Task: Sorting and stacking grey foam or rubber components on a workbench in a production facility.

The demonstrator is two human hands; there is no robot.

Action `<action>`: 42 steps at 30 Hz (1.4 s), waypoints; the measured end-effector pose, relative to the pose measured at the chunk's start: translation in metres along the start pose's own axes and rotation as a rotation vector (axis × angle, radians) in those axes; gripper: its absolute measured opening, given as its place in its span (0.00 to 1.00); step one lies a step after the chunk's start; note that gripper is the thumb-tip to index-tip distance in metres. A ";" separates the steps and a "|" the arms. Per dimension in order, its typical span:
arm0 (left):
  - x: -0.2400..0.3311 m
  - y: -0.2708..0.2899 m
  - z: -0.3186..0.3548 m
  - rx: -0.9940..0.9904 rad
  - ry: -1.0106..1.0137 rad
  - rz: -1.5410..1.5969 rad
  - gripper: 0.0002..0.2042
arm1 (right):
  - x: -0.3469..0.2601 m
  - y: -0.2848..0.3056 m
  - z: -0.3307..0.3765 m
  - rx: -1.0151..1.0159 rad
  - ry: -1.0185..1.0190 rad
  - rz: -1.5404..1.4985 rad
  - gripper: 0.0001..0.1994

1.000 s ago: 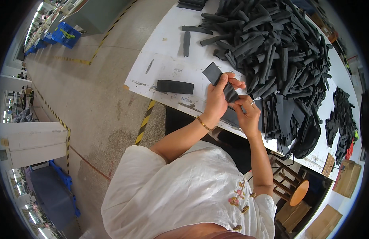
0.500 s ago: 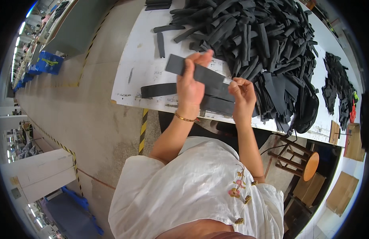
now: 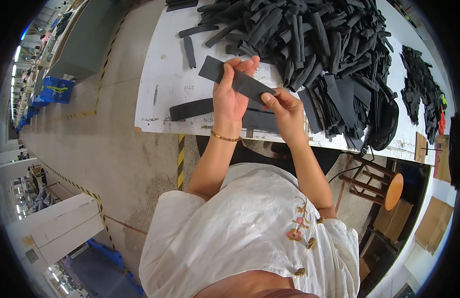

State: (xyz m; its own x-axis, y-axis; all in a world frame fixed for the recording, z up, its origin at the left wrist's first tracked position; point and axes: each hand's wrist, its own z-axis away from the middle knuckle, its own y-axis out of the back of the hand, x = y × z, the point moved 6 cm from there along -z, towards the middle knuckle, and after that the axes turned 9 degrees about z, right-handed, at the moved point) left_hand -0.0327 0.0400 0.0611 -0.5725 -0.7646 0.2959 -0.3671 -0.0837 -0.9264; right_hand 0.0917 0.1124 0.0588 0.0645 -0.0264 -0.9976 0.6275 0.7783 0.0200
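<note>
I hold a flat, dark grey, cloth-like strip [image 3: 249, 87] slantwise above the front of the white table [image 3: 163, 74]. My left hand [image 3: 229, 97] is closed round it near the middle, thumb on top and fingers beneath. At its lower right end my right hand [image 3: 288, 113] pinches it between thumb and fingers. Beneath my hands, a similar strip [image 3: 194, 109] lies on the table to the left and another flat strip [image 3: 260, 119] near the front edge. Part of these strips is hidden behind my left forearm and wrist.
A large heap of rolled dark strips [image 3: 309, 37] covers the back of the table. Fanned flat strips [image 3: 336, 104] and a black bag [image 3: 384, 126] lie to the right. A wooden stool [image 3: 393, 191] stands below the right side. Another dark pile [image 3: 416, 92] lies farther right.
My right hand has moved slightly left and now pinches the held strip's end. The small pale patch beside its fingertips no longer shows. The view has shifted a little.
</note>
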 end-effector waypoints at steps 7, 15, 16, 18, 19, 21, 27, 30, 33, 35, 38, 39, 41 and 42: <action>-0.016 0.033 0.027 0.476 0.142 -0.012 0.14 | -0.042 0.014 0.022 0.444 1.016 0.871 0.17; -0.006 0.031 0.038 0.442 0.120 -0.349 0.08 | -0.032 0.011 0.016 0.152 0.996 1.038 0.17; -0.004 0.031 0.037 0.420 0.121 -0.389 0.08 | -0.026 0.020 0.010 0.110 0.708 0.700 0.15; -0.004 0.033 0.036 0.400 0.121 -0.425 0.09 | 0.003 0.025 -0.001 0.043 0.150 -0.038 0.12; -0.007 0.032 0.035 0.358 0.148 -0.470 0.09 | 0.010 0.027 -0.002 0.048 0.148 -0.035 0.12; -0.012 0.031 0.036 0.314 0.172 -0.511 0.10 | 0.036 0.026 -0.014 0.011 -0.023 -0.080 0.12; -0.019 0.046 0.050 0.320 0.404 -0.653 0.12 | 0.046 0.017 -0.006 0.080 -0.045 -0.266 0.09; -0.015 0.041 0.048 0.298 0.326 -0.617 0.12 | 0.050 0.013 -0.004 0.028 -0.147 -0.357 0.08; -0.015 0.038 0.046 0.218 0.349 -0.596 0.12 | 0.057 0.011 -0.005 -0.058 -0.178 -0.454 0.07; -0.014 0.040 0.044 0.152 0.357 -0.638 0.11 | 0.054 0.011 -0.005 -0.062 -0.138 -0.407 0.07; -0.004 0.047 0.034 0.225 0.229 -0.724 0.11 | 0.058 0.012 -0.004 -0.088 -0.117 -0.339 0.07; -0.002 0.046 0.030 0.227 0.227 -0.723 0.11 | 0.057 0.011 -0.003 -0.090 -0.118 -0.337 0.07; 0.003 0.045 0.025 0.218 0.267 -0.742 0.11 | 0.056 0.010 0.000 -0.071 -0.155 -0.242 0.06; 0.003 0.044 0.026 0.222 0.280 -0.728 0.11 | 0.057 0.009 0.000 -0.073 -0.153 -0.241 0.06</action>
State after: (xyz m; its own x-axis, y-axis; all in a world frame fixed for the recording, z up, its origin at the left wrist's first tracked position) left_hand -0.0318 0.0177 0.0150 -0.4192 -0.2841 0.8623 -0.5811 -0.6458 -0.4953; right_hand 0.1009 0.1184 0.0021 0.0406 -0.3059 -0.9512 0.5816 0.7813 -0.2265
